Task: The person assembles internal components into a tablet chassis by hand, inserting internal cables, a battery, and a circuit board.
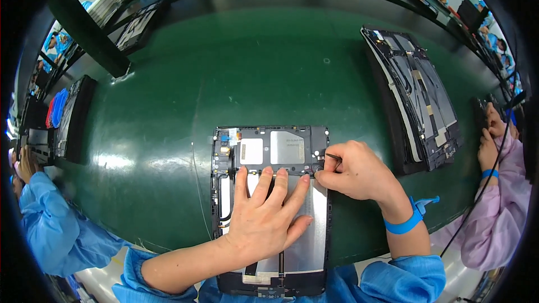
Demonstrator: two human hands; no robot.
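Observation:
An opened tablet-like device [314, 207] lies on the green table at its near edge, its dark frame, silver plates, small boards and black cables exposed. My left hand [261, 213] rests flat on its middle with the fingers spread, covering part of the silver plate and a cable. At the device's upper right edge, the thumb and forefinger of my right hand [356, 171] are pinched together. A thin dark piece [333, 157] shows between those fingers; its kind is too small to tell. A blue wrist strap [405, 223] circles my right wrist.
A leaning stack of similar opened devices [418, 101] stands at the right. More devices [76, 118] sit at the left beside blue and red pieces [57, 108]. A dark post [90, 31] rises at the back left. A thin wire [198, 182] lies left of the device. Co-workers sit on both sides.

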